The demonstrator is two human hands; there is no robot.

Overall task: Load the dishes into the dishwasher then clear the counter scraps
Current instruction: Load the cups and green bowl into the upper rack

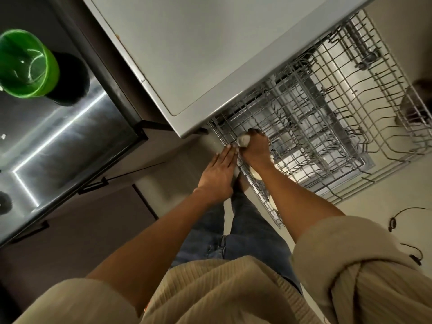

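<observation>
The dishwasher's upper wire rack (327, 127) is pulled out below the grey counter (198, 54), with the lower rack visible beneath it. My right hand (256, 147) reaches into the rack's near left corner and grips a small pale cup-like item (243, 139); its shape is mostly hidden. My left hand (218, 176) lies flat with straight fingers against the rack's left edge. Pale dishes (256, 175) show under my right forearm in the rack's front row.
A green bucket (25, 64) stands in the steel sink (58, 136) at the left. A metal bowl (413, 106) sits at the rack's far right. Black cables (397, 218) lie on the pale floor at the right. My legs stand beside the rack.
</observation>
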